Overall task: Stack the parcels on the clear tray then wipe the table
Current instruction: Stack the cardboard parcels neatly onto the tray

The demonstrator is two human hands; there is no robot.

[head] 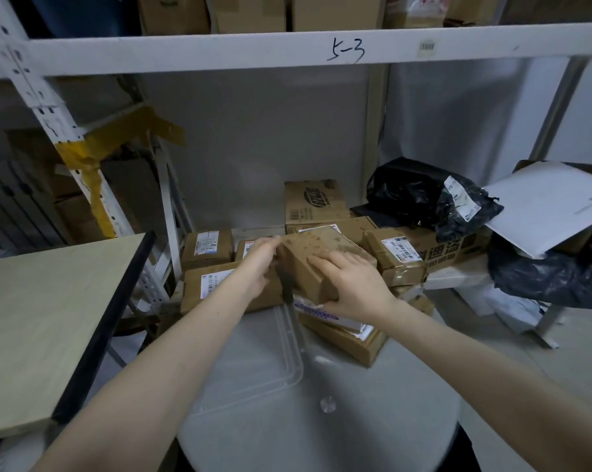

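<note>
1. Head view: both hands are holding one brown parcel (pixel 306 258), which is tilting, with its near end lower, just above the far edge of the clear tray (pixel 296 364).
2. The left hand (pixel 259 264) is gripping the parcel's left end, its fingers (pixel 270 243) curling round the far corner.
3. The right hand (pixel 356 287) is clasping the near right end, its fingers lying spread over the top face and the thumb tucking under the lower edge.
4. The tray is lying flat on the round grey bench (pixel 373 430), with a small clear disc (pixel 328 403) sitting on the bench just beside it.
5. A labelled parcel stack (pixel 347 333) is resting on the bench to the right of the tray, under the right hand.
6. A flat labelled parcel (pixel 213 284) is lying beyond the tray, under the left forearm.
7. More cardboard boxes (pixel 315 202), black bags (pixel 420 195) and a white mailer (pixel 553 206) are crowding the shelf behind.
8. A pale wooden bench top (pixel 42 318) is standing at the left.
</note>
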